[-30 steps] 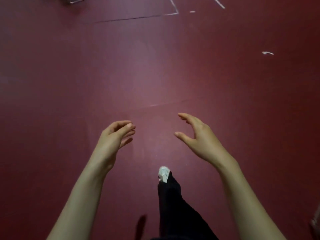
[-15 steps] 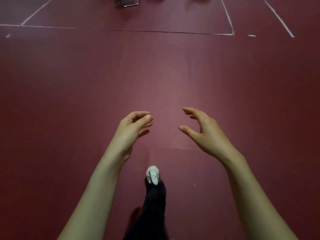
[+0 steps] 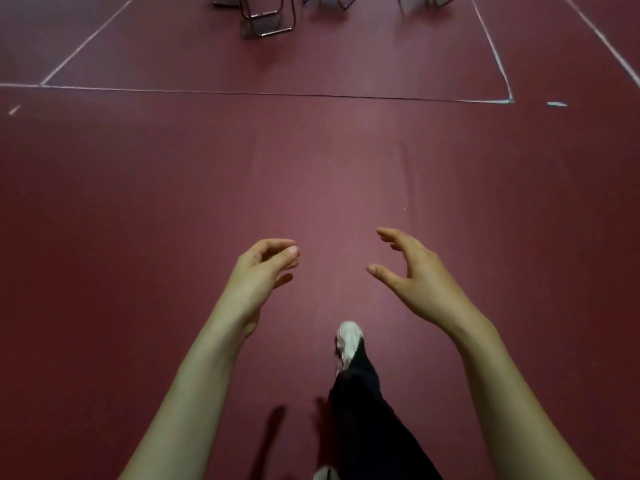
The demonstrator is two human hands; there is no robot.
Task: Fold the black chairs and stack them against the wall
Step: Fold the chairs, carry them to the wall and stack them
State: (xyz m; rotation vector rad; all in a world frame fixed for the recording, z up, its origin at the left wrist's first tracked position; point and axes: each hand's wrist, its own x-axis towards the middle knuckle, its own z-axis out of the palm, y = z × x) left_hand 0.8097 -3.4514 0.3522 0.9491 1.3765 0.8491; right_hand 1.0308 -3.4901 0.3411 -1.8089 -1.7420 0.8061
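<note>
The black folding chairs with thin metal tube legs stand at the far edge of the scene, only their lower frames and feet are visible, cut by the top border. The nearest frame stands left of centre, and more chair legs are to its right; how many chairs there are I cannot tell. They are inside a rectangle of thin white painted lines on the dark red smooth floor.

Well apart from the chairs, in the near part, 2 bare forearms reach forward. The left hand is empty, its fingers curled loosely with the thumb near the fingertips, a narrow gap. The right hand is also empty, spread wide, thumb and fingers forming an open curve. The hands do not touch each other.

Between the forearms, lower, a leg in black trousers steps forward with a white shoe on the floor. A small pale mark lies on the floor at far right
</note>
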